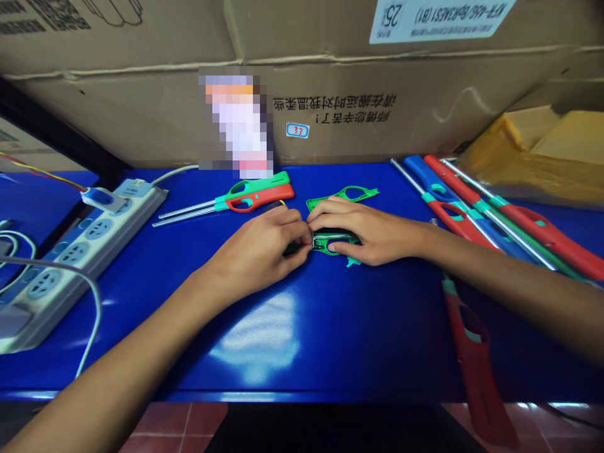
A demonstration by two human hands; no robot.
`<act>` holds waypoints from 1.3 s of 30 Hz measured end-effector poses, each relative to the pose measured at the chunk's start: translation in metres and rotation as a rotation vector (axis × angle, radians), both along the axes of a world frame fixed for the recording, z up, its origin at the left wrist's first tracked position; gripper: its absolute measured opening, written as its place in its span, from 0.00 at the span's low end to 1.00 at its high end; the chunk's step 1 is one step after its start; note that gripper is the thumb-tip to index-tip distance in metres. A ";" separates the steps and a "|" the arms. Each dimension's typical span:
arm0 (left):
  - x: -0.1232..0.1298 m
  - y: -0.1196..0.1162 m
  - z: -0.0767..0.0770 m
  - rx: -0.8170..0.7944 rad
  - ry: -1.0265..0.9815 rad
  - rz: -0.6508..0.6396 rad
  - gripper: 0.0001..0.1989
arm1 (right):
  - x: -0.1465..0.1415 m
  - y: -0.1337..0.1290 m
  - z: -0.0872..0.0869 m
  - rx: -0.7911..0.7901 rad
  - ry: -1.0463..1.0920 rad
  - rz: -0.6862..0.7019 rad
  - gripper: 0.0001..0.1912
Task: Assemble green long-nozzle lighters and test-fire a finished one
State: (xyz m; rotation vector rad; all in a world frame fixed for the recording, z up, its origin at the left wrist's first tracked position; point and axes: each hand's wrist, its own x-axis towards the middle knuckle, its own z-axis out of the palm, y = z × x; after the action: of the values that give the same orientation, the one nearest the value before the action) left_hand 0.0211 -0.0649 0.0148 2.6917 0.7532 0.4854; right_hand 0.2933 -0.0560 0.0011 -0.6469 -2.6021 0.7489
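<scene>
Both my hands meet over the middle of the blue tabletop (377, 340). My left hand (257, 251) pinches a small dark part (293, 247) against the near end of an open green plastic lighter shell (333, 242). My right hand (363, 231) lies over that shell and grips it, hiding much of it. Just beyond my fingers, a second green shell half (343, 196) lies flat, apart from the held one. Further left lies a red-and-green utility lighter (257, 196) with a long metal nozzle (184, 212), untouched by either hand.
Several red and blue utility lighters (491, 214) lie in a heap at the right, and a red one (474, 358) hangs over the near table edge. A white power strip (80, 258) with cables lies at the left. Cardboard boxes (330, 107) stand behind.
</scene>
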 end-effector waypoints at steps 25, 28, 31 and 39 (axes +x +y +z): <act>-0.002 0.005 -0.005 0.115 -0.051 -0.123 0.05 | -0.004 -0.001 -0.002 0.003 0.005 -0.032 0.11; -0.001 0.005 -0.006 0.031 -0.115 -0.101 0.04 | -0.003 -0.001 -0.003 0.013 0.008 -0.027 0.12; 0.000 0.003 -0.005 0.014 -0.125 -0.093 0.04 | -0.003 0.000 -0.003 0.019 0.010 -0.025 0.13; 0.000 0.004 -0.007 0.068 -0.077 -0.102 0.06 | -0.003 -0.001 -0.003 0.000 0.005 -0.038 0.11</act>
State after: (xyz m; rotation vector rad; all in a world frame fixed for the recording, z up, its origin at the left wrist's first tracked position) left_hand 0.0214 -0.0607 0.0077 2.7401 0.5854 0.5959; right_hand 0.2902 -0.0569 -0.0019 -0.6910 -2.5783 0.7375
